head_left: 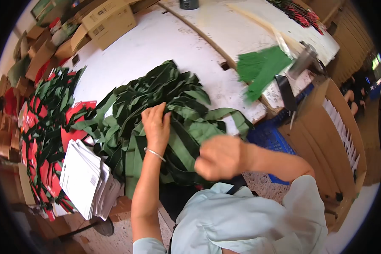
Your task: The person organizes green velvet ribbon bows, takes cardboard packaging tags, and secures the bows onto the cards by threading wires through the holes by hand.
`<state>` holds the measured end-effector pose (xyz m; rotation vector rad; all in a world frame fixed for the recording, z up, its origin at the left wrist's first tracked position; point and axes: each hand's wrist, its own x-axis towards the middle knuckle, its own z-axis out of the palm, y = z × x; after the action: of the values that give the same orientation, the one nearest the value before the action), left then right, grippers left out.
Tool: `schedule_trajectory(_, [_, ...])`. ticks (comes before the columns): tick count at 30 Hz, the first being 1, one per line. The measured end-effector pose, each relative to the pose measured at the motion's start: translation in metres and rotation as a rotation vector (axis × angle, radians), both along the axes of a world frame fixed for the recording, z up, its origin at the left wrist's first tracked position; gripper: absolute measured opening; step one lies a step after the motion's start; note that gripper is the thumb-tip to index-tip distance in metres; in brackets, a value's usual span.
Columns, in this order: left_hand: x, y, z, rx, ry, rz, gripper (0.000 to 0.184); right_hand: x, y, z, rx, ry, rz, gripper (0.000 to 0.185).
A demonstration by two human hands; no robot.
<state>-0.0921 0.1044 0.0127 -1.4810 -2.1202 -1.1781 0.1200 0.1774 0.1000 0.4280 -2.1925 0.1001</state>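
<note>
A big heap of dark green velvety ribbon strips (152, 86) is piled at the table's near edge, with lighter green undersides showing. My left hand (155, 125), a bracelet at its wrist, rests on the heap with its fingers bent and closed on a green ribbon strip. To the right, in front of the heap, my right hand (220, 157) is curled like a fist and blurred by motion. Whatever it may hold is hidden. A stack of white cards (82, 178) with a printed barcode lies left of my left forearm.
Red cards with green ribbons (46, 169) are heaped at the left. Bright green strips (262, 67), a metal flask (302, 61) and a dark phone-like slab (286, 93) lie at the right. A carton (321, 139) and blue crate (271, 148) stand beside me; another carton (110, 25) sits behind.
</note>
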Motion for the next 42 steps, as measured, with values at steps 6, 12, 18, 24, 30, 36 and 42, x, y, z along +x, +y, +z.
schedule_trajectory(6, [-0.006,-0.005,0.006,-0.003,-0.172,-0.066,0.037,-0.069,-0.052,0.021,0.045,-0.102,0.162,0.021])
schedule_trajectory(12, [-0.024,-0.015,0.01,-0.006,-0.532,-0.179,0.03,-0.142,0.08,-0.065,-0.375,-0.322,-0.223,0.01])
schedule_trajectory(18, [-0.036,-0.009,0.011,-0.064,-0.632,-0.178,0.015,-0.133,0.107,-0.066,-0.946,-0.577,-0.09,0.012])
schedule_trajectory(24, [-0.032,-0.004,0.016,-0.102,-0.629,-0.09,0.013,-0.111,0.093,-0.032,-0.522,-0.433,-0.123,0.023])
schedule_trajectory(30, [-0.033,-0.004,0.037,-0.129,-0.857,-0.191,0.012,-0.097,0.118,-0.048,-0.477,-0.403,-0.142,0.011])
schedule_trajectory(36, [-0.047,-0.004,0.048,-0.172,-1.174,-0.333,0.011,-0.113,0.136,-0.041,-0.845,-0.678,0.03,0.013])
schedule_trajectory(42, [-0.053,0.0,0.042,-0.218,-1.211,-0.329,0.011,-0.097,0.085,-0.016,-0.355,-0.26,-0.161,0.016])
